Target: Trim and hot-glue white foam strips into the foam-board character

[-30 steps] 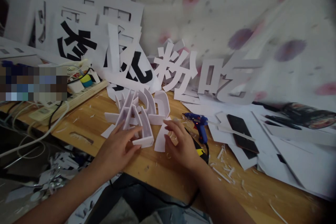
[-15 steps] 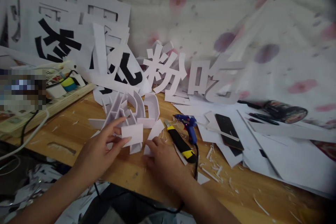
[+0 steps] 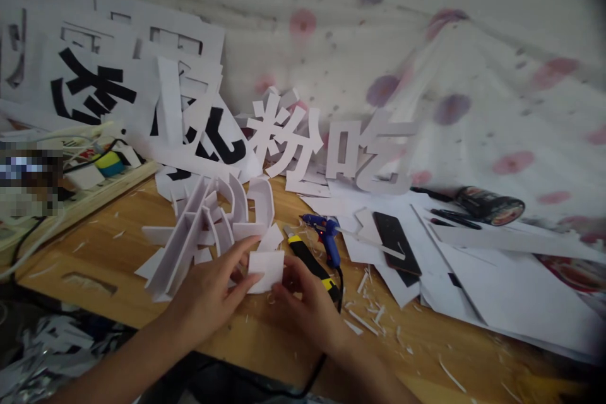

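A small rectangular piece of white board [image 3: 266,270] stands between my hands, just above the wooden table. My left hand [image 3: 208,293] pinches its left side between thumb and fingers. At its right edge, the thumb and fingers of my right hand [image 3: 312,306] also close on it. Behind my left hand lies a white built-up letter [image 3: 182,240] with thin upright walls. A black and yellow utility knife [image 3: 310,262] rests just beyond my right hand, beside a blue glue gun [image 3: 326,233] with a red light.
White cut-out characters [image 3: 288,136] lean against the spotted cloth [image 3: 303,25] at the back. A phone [image 3: 396,243] lies on white sheets [image 3: 473,284] at right. Thin scraps [image 3: 364,319] litter the table [image 3: 265,341]. A power strip [image 3: 127,180] with cables is at left.
My left hand has carried the white piece to the right, away from the letter. My right hand has come off the table area beside the knife onto the piece's right edge.
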`<action>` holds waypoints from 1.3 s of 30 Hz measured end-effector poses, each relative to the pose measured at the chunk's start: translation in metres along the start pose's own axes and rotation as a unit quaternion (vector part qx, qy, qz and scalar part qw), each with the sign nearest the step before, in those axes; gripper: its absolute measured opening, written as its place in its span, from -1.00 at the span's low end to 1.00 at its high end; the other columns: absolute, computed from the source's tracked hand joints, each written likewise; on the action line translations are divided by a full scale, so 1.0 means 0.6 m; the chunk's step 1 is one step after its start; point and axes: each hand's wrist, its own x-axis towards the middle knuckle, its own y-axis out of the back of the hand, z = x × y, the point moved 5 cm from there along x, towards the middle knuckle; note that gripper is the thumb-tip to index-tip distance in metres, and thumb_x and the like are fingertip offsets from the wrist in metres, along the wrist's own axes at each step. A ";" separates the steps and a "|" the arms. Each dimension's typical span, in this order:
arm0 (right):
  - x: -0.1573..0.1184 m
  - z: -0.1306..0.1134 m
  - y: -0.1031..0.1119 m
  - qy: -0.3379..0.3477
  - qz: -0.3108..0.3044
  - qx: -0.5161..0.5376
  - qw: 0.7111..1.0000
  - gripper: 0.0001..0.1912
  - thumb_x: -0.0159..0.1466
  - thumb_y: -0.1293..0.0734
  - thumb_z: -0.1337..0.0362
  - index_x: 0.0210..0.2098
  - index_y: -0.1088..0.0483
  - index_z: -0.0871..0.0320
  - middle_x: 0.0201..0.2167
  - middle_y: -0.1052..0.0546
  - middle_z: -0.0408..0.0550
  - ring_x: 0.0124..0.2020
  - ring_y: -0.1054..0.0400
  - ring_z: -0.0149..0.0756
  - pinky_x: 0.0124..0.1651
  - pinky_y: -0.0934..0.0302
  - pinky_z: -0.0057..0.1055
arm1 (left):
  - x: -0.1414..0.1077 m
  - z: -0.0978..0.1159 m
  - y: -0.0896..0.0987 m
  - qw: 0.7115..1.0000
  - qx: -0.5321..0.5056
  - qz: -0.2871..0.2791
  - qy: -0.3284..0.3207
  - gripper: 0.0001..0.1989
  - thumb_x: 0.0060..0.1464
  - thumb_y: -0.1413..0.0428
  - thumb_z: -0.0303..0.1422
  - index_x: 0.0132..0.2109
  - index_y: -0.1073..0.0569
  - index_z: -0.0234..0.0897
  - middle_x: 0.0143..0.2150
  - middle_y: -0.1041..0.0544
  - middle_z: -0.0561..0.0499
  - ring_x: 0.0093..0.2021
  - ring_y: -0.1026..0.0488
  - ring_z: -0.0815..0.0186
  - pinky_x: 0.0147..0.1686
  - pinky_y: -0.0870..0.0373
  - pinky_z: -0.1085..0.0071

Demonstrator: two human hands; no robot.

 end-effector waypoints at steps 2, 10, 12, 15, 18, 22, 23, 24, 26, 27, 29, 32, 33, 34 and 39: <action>-0.009 0.007 0.010 -0.008 -0.021 -0.017 1.000 -0.75 0.24 -0.22 0.33 -0.07 -0.30 0.11 -0.35 -0.46 -0.14 -0.36 -0.33 -0.39 -0.30 -0.24 -0.45 | 0.001 0.005 -0.001 0.999 0.017 0.003 -0.034 -0.57 0.16 -0.01 -0.25 0.17 -0.20 -0.09 -0.30 -0.57 0.11 -0.43 -0.53 0.35 -0.38 -0.46 0.46; -0.032 0.082 0.060 -0.090 0.061 -0.051 0.993 -0.56 0.14 -0.25 0.37 0.03 -0.26 0.15 -0.46 -0.42 -0.19 -0.44 -0.32 -0.36 -0.38 -0.20 -0.46 | -0.005 -0.010 -0.025 0.976 0.127 -0.027 -0.174 -0.47 0.06 -0.11 -0.32 0.19 -0.23 -0.15 0.08 -0.45 -0.08 0.10 -0.36 0.10 0.10 -0.30 0.11; -0.036 0.089 0.063 -0.094 0.071 -0.048 0.992 -0.43 0.13 -0.25 0.38 0.14 -0.15 0.16 -0.46 -0.42 -0.20 -0.46 -0.33 -0.36 -0.40 -0.21 -0.45 | -0.003 -0.018 -0.034 0.971 0.155 -0.034 -0.179 -0.53 0.08 -0.04 -0.43 0.17 -0.26 -0.20 0.08 -0.45 -0.08 0.10 -0.36 0.13 0.16 -0.24 0.10; -0.039 0.078 0.061 -0.084 0.059 -0.096 0.990 -0.38 0.13 -0.23 0.40 0.19 -0.11 0.08 -0.43 -0.44 -0.20 -0.46 -0.34 -0.37 -0.41 -0.19 -0.47 | 0.002 -0.023 -0.041 0.967 0.182 -0.036 -0.173 -0.56 0.09 0.06 -0.54 0.12 -0.31 -0.24 0.08 -0.46 -0.08 0.09 -0.36 0.17 0.18 -0.21 0.09; -0.037 0.062 0.055 -0.072 0.028 -0.153 0.985 -0.40 0.12 -0.23 0.45 0.16 -0.17 0.05 -0.43 -0.45 -0.20 -0.46 -0.34 -0.37 -0.40 -0.18 -0.47 | 0.008 -0.020 -0.041 0.969 0.177 -0.031 -0.168 -0.55 0.08 0.08 -0.55 0.11 -0.32 -0.24 0.07 -0.46 -0.08 0.09 -0.37 0.17 0.17 -0.23 0.07; -0.033 0.055 0.050 -0.067 0.026 -0.194 0.978 -0.42 0.09 -0.21 0.49 0.11 -0.19 0.08 -0.45 -0.46 -0.20 -0.46 -0.36 -0.34 -0.39 -0.18 -0.46 | 0.014 -0.016 -0.049 0.973 0.166 -0.024 -0.159 -0.55 0.08 0.09 -0.57 0.11 -0.32 -0.25 0.05 -0.47 -0.08 0.07 -0.38 0.17 0.16 -0.23 0.02; -0.032 0.056 0.049 -0.068 0.031 -0.198 0.977 -0.44 0.09 -0.21 0.49 0.09 -0.20 0.07 -0.44 -0.47 -0.20 -0.45 -0.37 -0.34 -0.38 -0.19 -0.45 | 0.015 -0.016 -0.052 0.973 0.166 -0.023 -0.159 -0.56 0.09 0.10 -0.57 0.11 -0.32 -0.25 0.04 -0.48 -0.09 0.07 -0.39 0.17 0.16 -0.23 0.01; -0.032 0.056 0.048 -0.069 0.036 -0.200 0.977 -0.46 0.09 -0.21 0.48 0.08 -0.21 0.06 -0.42 -0.48 -0.19 -0.45 -0.38 -0.33 -0.37 -0.20 -0.45 | 0.017 -0.016 -0.056 0.973 0.165 -0.021 -0.157 -0.56 0.09 0.10 -0.58 0.11 -0.32 -0.26 0.03 -0.49 -0.10 0.06 -0.39 0.17 0.16 -0.22 0.00; -0.032 0.056 0.045 -0.069 0.046 -0.206 0.975 -0.50 0.11 -0.20 0.47 0.04 -0.22 0.05 -0.41 -0.50 -0.18 -0.43 -0.40 -0.32 -0.35 -0.22 -0.43 | 0.019 -0.016 -0.060 0.975 0.155 -0.015 -0.156 -0.56 0.10 0.10 -0.58 0.11 -0.31 -0.26 0.02 -0.48 -0.09 0.06 -0.39 0.18 0.17 -0.19 -0.01; -0.033 0.054 0.044 -0.067 0.052 -0.209 0.974 -0.53 0.12 -0.20 0.46 0.02 -0.22 0.05 -0.40 -0.51 -0.17 -0.43 -0.40 -0.31 -0.34 -0.23 -0.42 | 0.019 -0.015 -0.061 0.977 0.146 -0.011 -0.156 -0.56 0.10 0.10 -0.58 0.12 -0.29 -0.25 0.03 -0.47 -0.09 0.07 -0.38 0.18 0.18 -0.18 -0.01; -0.034 0.050 0.043 -0.056 0.061 -0.220 0.972 -0.62 0.16 -0.19 0.43 -0.02 -0.23 0.06 -0.39 -0.52 -0.14 -0.41 -0.42 -0.29 -0.33 -0.24 -0.40 | 0.014 -0.012 -0.059 0.981 0.117 0.008 -0.153 -0.55 0.13 0.09 -0.55 0.17 -0.21 -0.22 0.09 -0.42 -0.10 0.13 -0.32 0.18 0.19 -0.16 0.00; -0.035 0.042 0.043 -0.032 0.068 -0.238 0.968 -0.76 0.24 -0.15 0.38 -0.11 -0.24 0.07 -0.38 -0.53 -0.11 -0.39 -0.43 -0.27 -0.33 -0.25 -0.37 | -0.009 -0.009 -0.048 0.989 0.053 0.078 -0.117 -0.50 0.16 0.07 -0.50 0.23 -0.08 -0.17 0.17 -0.30 -0.13 0.21 -0.20 0.16 0.18 -0.20 0.06; -0.035 0.038 0.043 -0.024 0.070 -0.242 0.968 -0.79 0.25 -0.13 0.37 -0.13 -0.24 0.07 -0.39 -0.53 -0.11 -0.39 -0.43 -0.27 -0.33 -0.25 -0.38 | -0.021 -0.011 -0.045 0.990 0.032 0.104 -0.094 -0.49 0.17 0.07 -0.49 0.24 -0.06 -0.15 0.19 -0.26 -0.14 0.23 -0.18 0.15 0.17 -0.21 0.07; -0.035 0.034 0.043 -0.015 0.072 -0.243 0.967 -0.82 0.27 -0.12 0.37 -0.15 -0.24 0.07 -0.40 -0.53 -0.11 -0.39 -0.43 -0.27 -0.34 -0.24 -0.38 | -0.034 -0.013 -0.044 0.989 0.015 0.128 -0.069 -0.49 0.17 0.06 -0.48 0.24 -0.05 -0.15 0.21 -0.23 -0.15 0.23 -0.16 0.13 0.17 -0.21 0.07; -0.021 0.004 0.032 0.073 0.066 -0.225 0.969 -0.83 0.27 -0.11 0.41 -0.18 -0.23 0.08 -0.39 -0.51 -0.12 -0.41 -0.42 -0.33 -0.37 -0.23 -0.43 | -0.090 -0.031 -0.055 0.985 -0.049 0.162 0.015 -0.54 0.19 0.04 -0.43 0.21 -0.09 -0.15 0.23 -0.16 -0.18 0.26 -0.10 0.08 0.18 -0.18 -0.01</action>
